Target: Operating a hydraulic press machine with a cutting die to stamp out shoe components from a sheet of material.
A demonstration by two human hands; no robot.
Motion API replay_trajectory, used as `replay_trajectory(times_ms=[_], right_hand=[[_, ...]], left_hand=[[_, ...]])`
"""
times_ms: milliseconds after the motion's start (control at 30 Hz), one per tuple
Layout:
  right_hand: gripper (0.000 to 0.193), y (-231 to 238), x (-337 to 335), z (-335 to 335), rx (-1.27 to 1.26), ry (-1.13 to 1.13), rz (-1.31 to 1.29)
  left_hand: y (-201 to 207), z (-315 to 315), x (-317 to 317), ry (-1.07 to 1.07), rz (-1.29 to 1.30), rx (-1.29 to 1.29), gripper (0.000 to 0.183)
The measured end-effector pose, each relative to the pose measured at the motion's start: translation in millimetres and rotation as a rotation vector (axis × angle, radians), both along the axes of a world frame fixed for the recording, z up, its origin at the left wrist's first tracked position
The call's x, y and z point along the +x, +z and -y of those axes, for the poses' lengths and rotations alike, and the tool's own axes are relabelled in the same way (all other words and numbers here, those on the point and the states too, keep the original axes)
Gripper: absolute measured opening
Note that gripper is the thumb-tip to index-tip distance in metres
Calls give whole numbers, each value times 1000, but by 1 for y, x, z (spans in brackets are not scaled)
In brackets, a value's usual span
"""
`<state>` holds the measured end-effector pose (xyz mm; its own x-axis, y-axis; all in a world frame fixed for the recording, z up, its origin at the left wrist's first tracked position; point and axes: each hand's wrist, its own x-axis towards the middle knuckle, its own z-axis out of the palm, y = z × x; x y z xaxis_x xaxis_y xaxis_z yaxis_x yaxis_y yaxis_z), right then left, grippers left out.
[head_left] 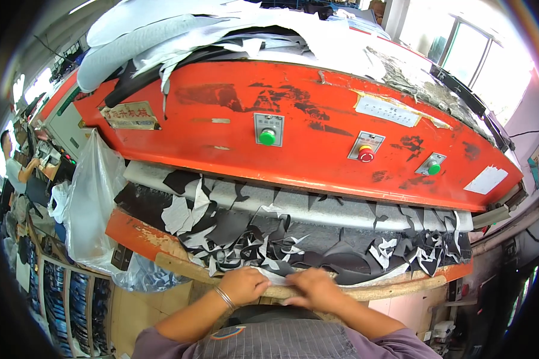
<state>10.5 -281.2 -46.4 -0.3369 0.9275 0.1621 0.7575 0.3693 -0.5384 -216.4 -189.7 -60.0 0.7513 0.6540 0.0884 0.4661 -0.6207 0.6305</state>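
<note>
A dark sheet with a white underside [353, 277] lies along the front edge of the machine's bed. At its near edge my left hand [244, 286] has its fingers curled on the white border, and a metal bangle [224, 298] rings that wrist. Just to the right, my right hand [315, 288] rests over the same edge, fingers stretched leftward and thumb apart. Beyond both hands lie tangled black and white offcuts [251, 245]. Their undersides, and my hidden fingertips, do not show.
A large red press [203, 137] spans the view, with a green button [267, 137], a red knob [366, 154] and another green button [433, 169]. Material sheets [161, 39] are heaped on top. A clear plastic bag [93, 203] hangs at left; another person [18, 167] is farther off.
</note>
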Motion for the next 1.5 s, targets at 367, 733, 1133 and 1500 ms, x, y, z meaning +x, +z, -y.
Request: replay_trajectory(times_ms=[367, 733, 1133, 1500], right_hand=[[30, -26, -60, 2, 31, -172, 235], [56, 41, -13, -220, -75, -315, 49], [21, 31, -1, -334, -204, -462, -225], [23, 39, 38, -222, -347, -161, -598]], left_hand=[[-35, 19, -5, 180, 184, 265, 14], [7, -94, -17, -102, 275, -643, 24], [-21, -269, 65, 229, 715, -750, 76], [-36, -219, 73, -33, 655, -312, 49]])
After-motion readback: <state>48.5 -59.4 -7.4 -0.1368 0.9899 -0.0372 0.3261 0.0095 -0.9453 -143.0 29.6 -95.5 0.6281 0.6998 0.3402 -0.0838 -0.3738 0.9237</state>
